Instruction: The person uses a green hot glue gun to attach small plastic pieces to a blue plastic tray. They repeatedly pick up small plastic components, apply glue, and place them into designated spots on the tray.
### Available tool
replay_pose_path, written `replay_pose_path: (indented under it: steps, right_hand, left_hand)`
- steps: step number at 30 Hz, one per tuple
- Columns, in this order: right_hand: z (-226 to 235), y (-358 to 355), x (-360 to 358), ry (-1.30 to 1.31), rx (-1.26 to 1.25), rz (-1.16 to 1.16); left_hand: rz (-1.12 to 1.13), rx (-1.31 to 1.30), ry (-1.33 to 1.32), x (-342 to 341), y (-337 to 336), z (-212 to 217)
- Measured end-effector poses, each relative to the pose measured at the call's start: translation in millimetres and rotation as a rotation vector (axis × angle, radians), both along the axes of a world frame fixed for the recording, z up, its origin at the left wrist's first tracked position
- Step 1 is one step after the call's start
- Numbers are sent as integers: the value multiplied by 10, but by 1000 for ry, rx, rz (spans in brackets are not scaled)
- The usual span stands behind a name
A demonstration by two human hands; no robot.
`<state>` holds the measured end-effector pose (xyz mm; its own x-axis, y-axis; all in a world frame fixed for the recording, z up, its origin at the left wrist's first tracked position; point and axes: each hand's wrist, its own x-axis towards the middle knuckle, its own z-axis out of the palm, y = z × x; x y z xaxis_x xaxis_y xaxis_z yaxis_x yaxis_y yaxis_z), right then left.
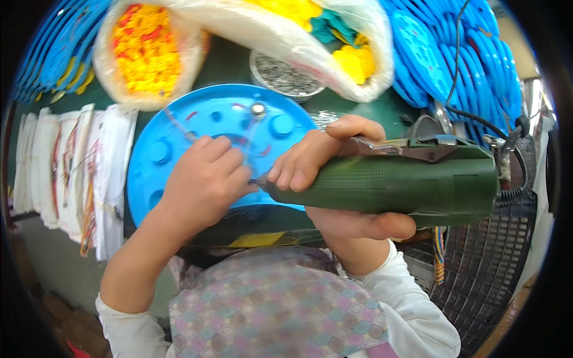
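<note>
My right hand is wrapped around a dark green electric screwdriver, held level with its tip pointing left. My left hand is closed, its fingers pinched together right at the screwdriver's tip. Whatever those fingers hold is hidden. Under both hands lies a round blue plastic disc with raised rings, holes and short red marks. A shiny round metal piece sits near the disc's far edge. Thin wires run across the disc close to my left fingers.
Behind the disc stand a bag of small yellow and red parts, a bowl of small metal pieces and a bag of yellow and teal parts. Blue discs are stacked at right. Wired white bundles lie left. A black cord hangs right.
</note>
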<state>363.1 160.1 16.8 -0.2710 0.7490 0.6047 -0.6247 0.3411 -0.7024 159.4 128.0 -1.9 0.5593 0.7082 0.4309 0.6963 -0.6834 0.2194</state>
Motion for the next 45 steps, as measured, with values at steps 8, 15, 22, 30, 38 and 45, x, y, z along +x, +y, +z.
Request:
replay_pose_path:
  steps: [8, 15, 22, 30, 38, 45]
  right_hand:
    - [-116, -175, -730, 5, -110, 111]
    - [-230, -239, -1030, 39, -4, 183]
    - [-212, -410, -1149, -281, -197, 114]
    - [-333, -423, -1239, -301, -167, 176]
    - [-319, -398, -1278, -270, -216, 174]
    - [-278, -368, -1283, -269, -222, 160]
  left_hand:
    - [306, 174, -67, -518, -660, -159]
    - [635, 160, -264, -606, -1088, -190]
    - [639, -39, -267, -656, -1156, -326]
    - [590, -54, -292, -702, -1144, -399]
    - [551, -49, -312, -754, -1186, -438]
    - [550, -50, -325, -776, -1200, -444]
